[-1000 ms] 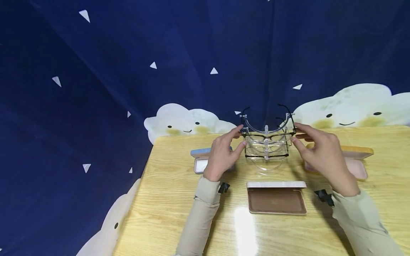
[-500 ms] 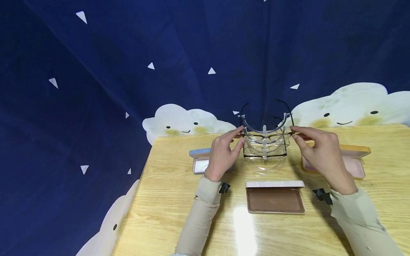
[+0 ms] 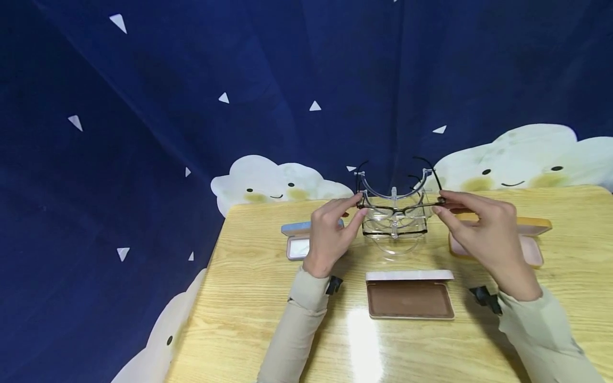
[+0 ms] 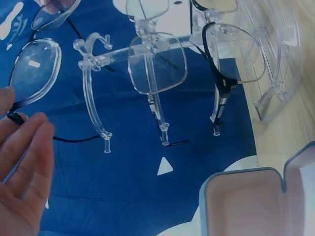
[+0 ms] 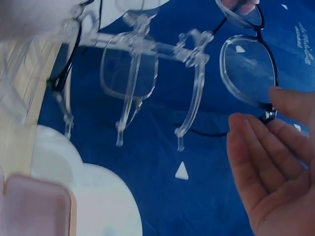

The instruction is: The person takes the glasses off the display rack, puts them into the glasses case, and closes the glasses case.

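My left hand [image 3: 330,234] pinches one hinge corner of a pair of black-topped glasses [image 3: 399,211], and my right hand [image 3: 490,239] pinches the other. The lenses face me, with the temples unfolded and pointing back past the top arms of a clear glasses stand [image 3: 394,196]. In both wrist views the front of these glasses [image 4: 58,61] is apart from the stand's top tier. Two more pairs sit on lower tiers: thin-rimmed glasses [image 4: 157,91] in the middle, and black half-rim glasses [image 3: 375,233] below.
A brown-lined glasses case [image 3: 410,299] lies open in front of the stand. An open blue case [image 3: 298,248] is partly behind my left hand, an open yellow case [image 3: 532,250] behind my right. A dark blue cloth with clouds [image 3: 282,178] hangs behind the wooden table [image 3: 254,298].
The held glasses have come down slightly in the head view, both hands moving with them. My right fingers now sit at the hinge corner. The stand and cases stay put.
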Tool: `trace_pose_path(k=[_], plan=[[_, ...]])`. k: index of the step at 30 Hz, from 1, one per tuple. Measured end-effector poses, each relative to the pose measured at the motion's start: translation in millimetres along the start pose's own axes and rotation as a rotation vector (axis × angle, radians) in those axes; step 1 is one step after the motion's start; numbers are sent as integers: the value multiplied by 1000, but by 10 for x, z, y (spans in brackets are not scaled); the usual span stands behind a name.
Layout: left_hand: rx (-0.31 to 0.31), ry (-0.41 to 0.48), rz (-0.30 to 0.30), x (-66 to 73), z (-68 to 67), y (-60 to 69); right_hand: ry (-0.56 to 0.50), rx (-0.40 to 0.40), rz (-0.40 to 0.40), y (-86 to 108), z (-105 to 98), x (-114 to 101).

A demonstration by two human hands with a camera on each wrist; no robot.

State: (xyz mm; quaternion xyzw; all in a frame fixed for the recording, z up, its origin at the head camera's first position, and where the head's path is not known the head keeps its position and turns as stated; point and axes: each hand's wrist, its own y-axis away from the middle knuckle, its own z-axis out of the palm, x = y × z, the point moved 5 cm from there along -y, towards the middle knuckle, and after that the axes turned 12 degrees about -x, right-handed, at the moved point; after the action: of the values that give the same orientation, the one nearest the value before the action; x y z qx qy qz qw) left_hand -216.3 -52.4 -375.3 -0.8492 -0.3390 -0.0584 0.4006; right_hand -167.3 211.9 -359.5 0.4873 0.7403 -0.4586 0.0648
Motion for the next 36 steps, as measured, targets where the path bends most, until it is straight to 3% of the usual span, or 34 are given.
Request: trace_pose_path(k=[7,12,36], plan=[[49,-1,48,82,-110,40,-310,-87,298,49,6,29],[43,7,58,91,-139,71,-379,-167,412,82,30,50],[57,21,55,100,-169,76,-420,-282,431,118,23,39]])
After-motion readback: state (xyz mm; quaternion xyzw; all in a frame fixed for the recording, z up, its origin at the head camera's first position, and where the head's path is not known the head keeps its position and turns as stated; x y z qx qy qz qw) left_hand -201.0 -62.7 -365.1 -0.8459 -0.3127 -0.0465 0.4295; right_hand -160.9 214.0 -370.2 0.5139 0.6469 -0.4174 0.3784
